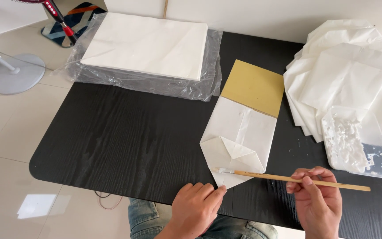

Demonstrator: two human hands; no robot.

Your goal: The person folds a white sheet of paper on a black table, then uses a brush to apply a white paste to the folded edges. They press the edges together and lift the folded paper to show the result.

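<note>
One folded white paper bag (239,141) lies near the black desk (124,141) edge; left hand (194,210) fingers press its tip, right hand (317,201) fingers pinch one thin wooden brush (292,178).

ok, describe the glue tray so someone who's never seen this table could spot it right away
Start at the black table and go to its right edge, where a fanned pile of folded white paper bags lies. The glue tray sits on the pile's near edge, just beyond the right hand holding the brush. It is the only clear plastic dish there, smeared with lumpy white paste.
</note>
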